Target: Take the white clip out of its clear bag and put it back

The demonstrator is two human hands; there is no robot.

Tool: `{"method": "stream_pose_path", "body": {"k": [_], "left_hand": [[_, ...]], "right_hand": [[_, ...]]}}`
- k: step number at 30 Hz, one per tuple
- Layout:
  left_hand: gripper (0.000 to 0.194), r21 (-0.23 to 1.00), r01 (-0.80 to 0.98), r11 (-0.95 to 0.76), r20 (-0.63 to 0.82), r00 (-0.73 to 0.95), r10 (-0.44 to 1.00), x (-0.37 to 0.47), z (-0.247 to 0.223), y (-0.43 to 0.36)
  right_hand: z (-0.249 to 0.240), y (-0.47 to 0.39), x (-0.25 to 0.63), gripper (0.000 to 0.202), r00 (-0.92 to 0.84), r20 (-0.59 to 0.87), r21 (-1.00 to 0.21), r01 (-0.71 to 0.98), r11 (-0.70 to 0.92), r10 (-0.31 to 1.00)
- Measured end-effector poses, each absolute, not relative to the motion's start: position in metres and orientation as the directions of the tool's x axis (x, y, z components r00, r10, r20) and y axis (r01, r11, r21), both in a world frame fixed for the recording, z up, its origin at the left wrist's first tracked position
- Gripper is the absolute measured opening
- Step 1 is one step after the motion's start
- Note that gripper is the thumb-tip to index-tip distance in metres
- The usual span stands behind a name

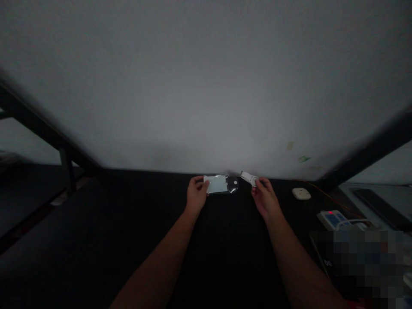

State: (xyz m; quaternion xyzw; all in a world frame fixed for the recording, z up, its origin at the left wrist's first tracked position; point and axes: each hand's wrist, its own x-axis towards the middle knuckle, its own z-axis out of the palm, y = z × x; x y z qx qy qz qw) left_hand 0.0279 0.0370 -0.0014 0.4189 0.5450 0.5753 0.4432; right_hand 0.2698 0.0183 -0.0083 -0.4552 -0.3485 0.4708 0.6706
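Observation:
My left hand (pixel 197 195) is closed on the left end of a clear plastic packet (pixel 217 183), thumb on top. Inside the packet is a pale flat rectangle; its right end is transparent with a round white spot, perhaps a hang hole. In my right hand (pixel 265 198), thumb and fingers pinch a small white strip-like object with a rounded end (pixel 249 177). That object points up and to the left, a short gap from the packet. Both are held near the back of the black tabletop (pixel 225 240). The dim light hides the finer detail of each.
A pale wall (pixel 206 86) rises behind the tabletop. To the right are a white square plug-like block (pixel 301 193), an orange cable (pixel 333 198) and a power strip (pixel 333 219) with a red light. A dark frame bar (pixel 41 124) slants along the left.

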Motion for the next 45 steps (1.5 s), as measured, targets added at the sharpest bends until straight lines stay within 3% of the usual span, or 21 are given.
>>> {"method": "stream_pose_path", "body": {"k": [5,7,16,20,23,36,41,45], "left_hand": [[0.015,0.957,0.257,-0.132,0.173,-0.147,0.974,0.033,-0.006,0.033],[0.011,0.918,0.361,-0.166,0.228,-0.138,0.964,0.034,-0.008,0.033],[0.037,0.731,0.564,-0.385,0.504,-0.065,0.861,0.036,-0.002,0.027],[0.045,0.743,0.480,-0.466,0.479,0.106,0.872,0.039,0.001,0.023],[0.041,0.772,0.443,-0.456,0.414,0.195,0.889,0.040,0.001,0.023],[0.031,0.812,0.480,-0.332,0.330,0.093,0.939,0.040,-0.003,0.027],[0.033,0.828,0.473,-0.302,0.308,0.066,0.949,0.040,-0.003,0.027],[0.023,0.827,0.470,-0.310,0.315,0.069,0.946,0.040,0.000,0.027]], "right_hand": [[-0.004,0.016,0.265,0.036,0.300,-0.027,-0.908,-0.407,0.102,0.954],[0.000,0.014,0.260,0.039,0.247,-0.050,-0.903,-0.425,0.062,0.968],[0.007,0.009,0.250,0.044,0.140,-0.043,-0.949,-0.315,0.003,0.989],[0.006,0.009,0.248,0.039,0.136,0.014,-0.981,-0.190,0.040,0.991],[0.004,0.009,0.247,0.039,0.129,0.031,-0.991,-0.126,0.048,0.991],[0.007,0.007,0.246,0.041,0.052,0.057,-0.998,0.012,0.056,0.997],[0.004,0.008,0.248,0.041,0.017,0.040,-0.999,-0.003,0.040,0.999],[0.003,0.008,0.250,0.044,0.003,0.038,-0.999,0.013,0.038,0.999]]}}
